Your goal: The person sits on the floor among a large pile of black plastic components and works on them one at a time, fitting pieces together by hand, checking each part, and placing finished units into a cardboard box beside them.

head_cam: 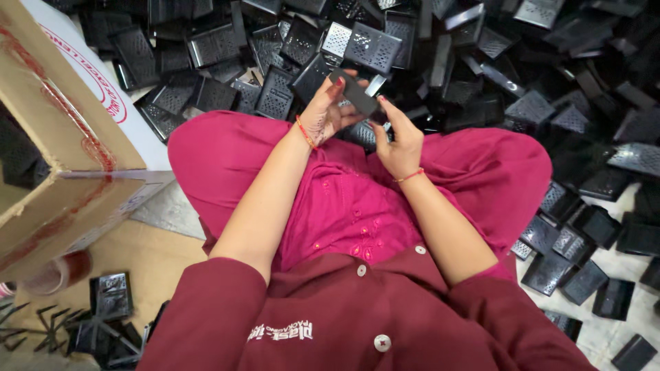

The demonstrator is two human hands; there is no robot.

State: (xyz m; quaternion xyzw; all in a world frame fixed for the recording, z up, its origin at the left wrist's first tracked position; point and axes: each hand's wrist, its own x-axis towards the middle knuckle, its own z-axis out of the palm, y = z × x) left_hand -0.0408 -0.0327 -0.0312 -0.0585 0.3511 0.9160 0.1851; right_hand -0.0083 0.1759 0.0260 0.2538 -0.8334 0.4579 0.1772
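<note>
I sit cross-legged in magenta clothes (344, 199). My left hand (322, 115) is raised with its palm up and grips a flat dark rectangular plastic piece (355, 92) by its lower end. My right hand (397, 141) is just below and to the right of it, fingers curled, fingertips close to the piece's right end; I cannot tell if it touches the piece. A large heap of black perforated plastic trays (371, 48) lies on the floor right in front of my knees.
An open cardboard box (65, 148) stands at my left. More black trays (584, 275) are scattered on the floor at my right. A roll of brown tape (58, 273) and small black parts (103, 323) lie at lower left on cardboard sheet.
</note>
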